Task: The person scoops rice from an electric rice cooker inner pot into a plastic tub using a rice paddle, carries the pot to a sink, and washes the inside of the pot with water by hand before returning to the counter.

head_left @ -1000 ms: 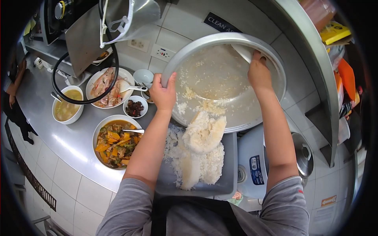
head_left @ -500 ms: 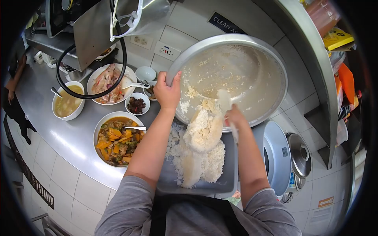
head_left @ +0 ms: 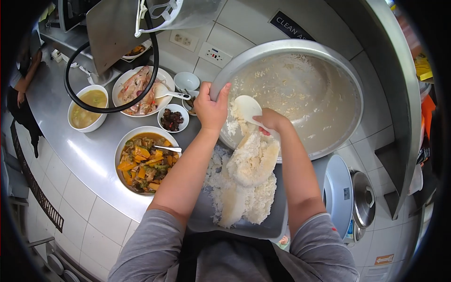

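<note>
Evidently steadiness matters: left hand clenches the rim of the tilted metal pot, right hand grips the white rice paddle by its handle, blade at the pot's lower side. Cooked rice heaps in the gray bin below; short downward scrapes, lip squarely over the bin, should limit spills.

A steel counter lines the tiled wall above pale floor tiles.

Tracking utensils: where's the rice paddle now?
In the head view, the rice paddle is in the right hand, right of the left hand, over the lower left of the metal pot.
</note>
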`<state>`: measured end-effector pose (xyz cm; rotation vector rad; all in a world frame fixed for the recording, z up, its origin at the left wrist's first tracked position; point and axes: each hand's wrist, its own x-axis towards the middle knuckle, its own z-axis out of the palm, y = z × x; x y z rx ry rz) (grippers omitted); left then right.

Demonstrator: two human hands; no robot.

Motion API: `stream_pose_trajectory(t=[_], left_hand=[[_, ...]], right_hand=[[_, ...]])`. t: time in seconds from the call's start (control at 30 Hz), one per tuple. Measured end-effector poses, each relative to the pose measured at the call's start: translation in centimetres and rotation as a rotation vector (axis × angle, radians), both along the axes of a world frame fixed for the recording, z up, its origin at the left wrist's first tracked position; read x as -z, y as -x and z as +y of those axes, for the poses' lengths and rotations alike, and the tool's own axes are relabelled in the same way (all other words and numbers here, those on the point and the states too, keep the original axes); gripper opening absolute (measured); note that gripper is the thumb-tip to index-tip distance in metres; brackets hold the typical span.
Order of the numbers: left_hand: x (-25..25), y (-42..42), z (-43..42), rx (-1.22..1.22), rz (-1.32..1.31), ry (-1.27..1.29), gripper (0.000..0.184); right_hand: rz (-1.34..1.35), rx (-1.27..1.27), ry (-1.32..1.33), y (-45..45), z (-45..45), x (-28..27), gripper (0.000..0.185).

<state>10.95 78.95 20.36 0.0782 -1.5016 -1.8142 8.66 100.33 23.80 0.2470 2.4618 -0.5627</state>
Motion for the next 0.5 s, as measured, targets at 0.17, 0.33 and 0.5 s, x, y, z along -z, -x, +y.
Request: stream_pose_trajectory(t=[0.17, 0.33, 0.5], left_hand=[[0.6, 0.0, 0.0, 0.029, 0.02, -0.013, 0.031], [0.5, 0.2, -0.7, 0.075, 0.248, -0.041, 0.032], [1.7, 0.7, -0.7, 0.159, 0.194, -0.059, 0.043]], right_hand=[[0.382, -0.04, -0.151, -0.6, -1.3, -1.8, 0.028], [0.873, -0.335, -0.619, -3.1, -6.9, -6.7, 0.024], [0.713, -0.769, -0.844, -4.8, -10.6, -9.2, 0.023]])
